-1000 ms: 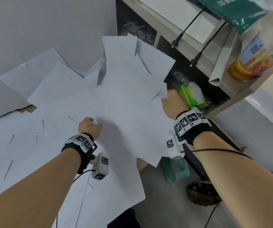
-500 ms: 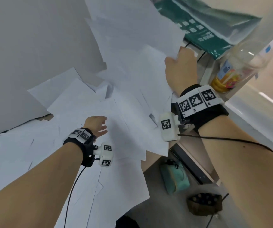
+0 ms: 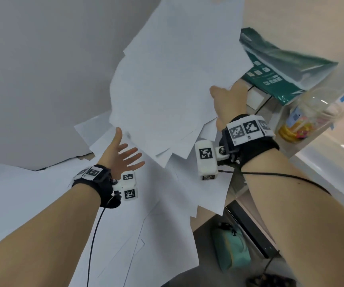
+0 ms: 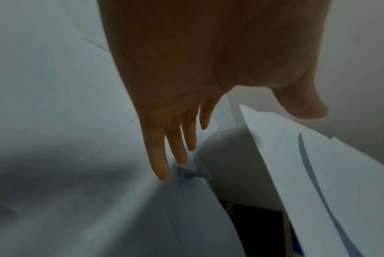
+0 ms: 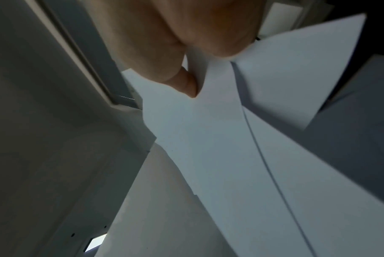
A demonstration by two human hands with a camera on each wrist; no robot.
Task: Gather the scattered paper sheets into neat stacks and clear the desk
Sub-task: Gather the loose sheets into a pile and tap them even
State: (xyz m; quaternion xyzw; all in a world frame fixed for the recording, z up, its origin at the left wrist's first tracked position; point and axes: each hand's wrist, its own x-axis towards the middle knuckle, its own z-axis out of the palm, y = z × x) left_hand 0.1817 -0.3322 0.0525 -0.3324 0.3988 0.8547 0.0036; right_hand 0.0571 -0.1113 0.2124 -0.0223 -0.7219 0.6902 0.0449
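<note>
The right hand (image 3: 228, 102) has its grip pinching a raised sheaf (image 3: 175, 79) of white sheets. The left hand (image 3: 119, 156), fingers spread, holds nothing above the loose sheets (image 3: 138, 235) covering the table. The green packet's (image 3: 281, 67) print is unreadable.

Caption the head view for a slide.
Right hand lifts a loose sheaf of paper sheets off the desk while the open left hand reaches underneath.

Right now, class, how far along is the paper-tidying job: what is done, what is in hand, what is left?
Done: no neat stack shows yet. In hand: the right hand grips a fanned, uneven bundle of sheets lifted off the desk; the left hand is open below it. Left: many loose sheets cover the desk, some overhanging its edge.
</note>
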